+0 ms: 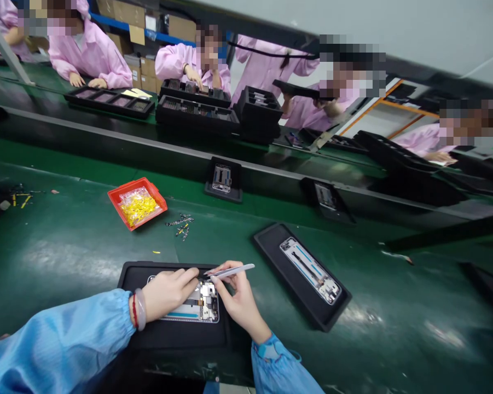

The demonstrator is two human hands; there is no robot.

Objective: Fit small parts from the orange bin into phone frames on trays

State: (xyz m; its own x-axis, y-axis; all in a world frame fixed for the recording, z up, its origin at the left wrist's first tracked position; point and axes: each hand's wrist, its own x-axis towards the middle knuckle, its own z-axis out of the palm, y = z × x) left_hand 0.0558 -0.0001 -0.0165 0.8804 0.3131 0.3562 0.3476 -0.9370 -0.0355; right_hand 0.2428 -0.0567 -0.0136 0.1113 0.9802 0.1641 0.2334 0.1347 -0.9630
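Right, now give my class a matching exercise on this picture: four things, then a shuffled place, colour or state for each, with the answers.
Things
1. Left hand
2. Right hand
3. Red bin
4. Black tray just right of both hands

Descriptions
A. Holds yellow pieces
B. Bears a device frame with blue strips
C. Grips a slim pale tool
D. Has a red band and a pale bangle at its wrist

Pairs
1-D; 2-C; 3-A; 4-B

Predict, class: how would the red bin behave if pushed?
The red bin would probably slide rather than roll, being angular. It looks stiff, its straight sides holding shape. The small yellow pieces heaped inside might spill if tipped.
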